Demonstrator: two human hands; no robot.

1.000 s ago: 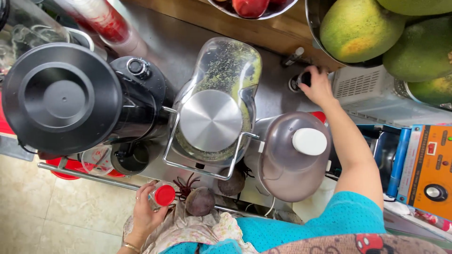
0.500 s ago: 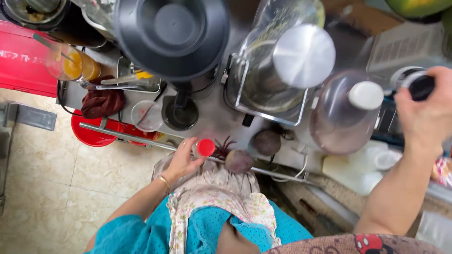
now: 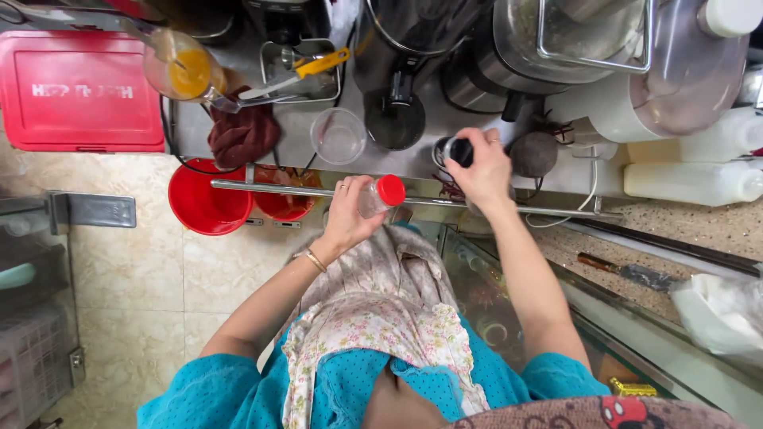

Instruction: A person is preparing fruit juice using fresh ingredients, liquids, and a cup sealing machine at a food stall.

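A steel counter (image 3: pixel 509 171) runs across the top of the view, and nearly everything on it stands back from the near edge, leaving a working strip along the rail. The biggest thing is the juicer (image 3: pixel 556 48) at the far right, its spout over that strip, so a vessel can stand under it. A red crate (image 3: pixel 75 91) sits off the counter's left end, and a red bucket (image 3: pixel 205 200) hangs below the near edge, likely to catch waste. A dark red cloth (image 3: pixel 242 135) lies bunched near the left end, a clear cup (image 3: pixel 339 135) upright beside it, and a round beetroot (image 3: pixel 533 153) rests close to the near edge.

The right hand (image 3: pixel 481 171) is closed over a small black-topped container (image 3: pixel 457 151) standing at the near edge; how tight the fingers are cannot be told. The left hand (image 3: pixel 350 210) wraps a small clear bottle (image 3: pixel 380 196) with a red cap, held tilted in the air just off the near edge, cap pointing right.
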